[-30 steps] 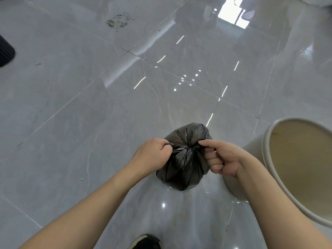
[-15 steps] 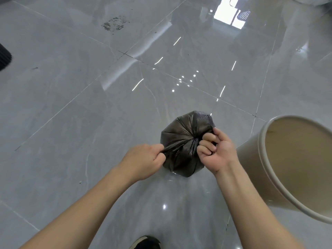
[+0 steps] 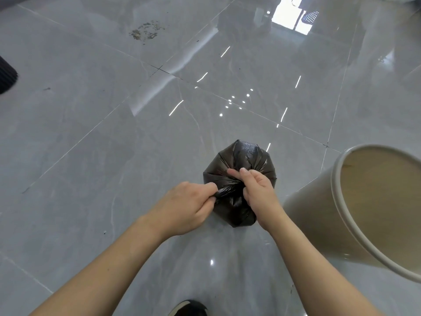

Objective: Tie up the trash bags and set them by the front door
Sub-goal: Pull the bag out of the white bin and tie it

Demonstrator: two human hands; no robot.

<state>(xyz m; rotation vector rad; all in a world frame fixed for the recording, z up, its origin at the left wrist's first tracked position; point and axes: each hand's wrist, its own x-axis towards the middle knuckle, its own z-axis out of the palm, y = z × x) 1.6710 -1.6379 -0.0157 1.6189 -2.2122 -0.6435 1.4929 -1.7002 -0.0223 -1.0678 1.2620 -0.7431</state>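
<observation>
A small black trash bag (image 3: pixel 241 156), bunched at its neck, is held above the glossy grey tile floor in the middle of the view. My left hand (image 3: pixel 186 206) pinches a twisted end of the bag's neck from the left. My right hand (image 3: pixel 257 190) grips the neck from the right, with its fingers curled over the gathered plastic. The bag's lower part (image 3: pixel 237 213) hangs between my wrists. The knot itself is hidden under my fingers.
A beige round bin (image 3: pixel 319 220) without a liner stands tilted at the right, close to my right forearm. A patch of debris (image 3: pixel 145 30) lies on the floor far back left. A dark ribbed object (image 3: pixel 5 76) sits at the left edge. My shoe (image 3: pixel 189 307) shows at the bottom.
My hands have come closer together over the bag's neck. My right hand has turned over the top of the gathered plastic, and the bag sits a little higher and more upright.
</observation>
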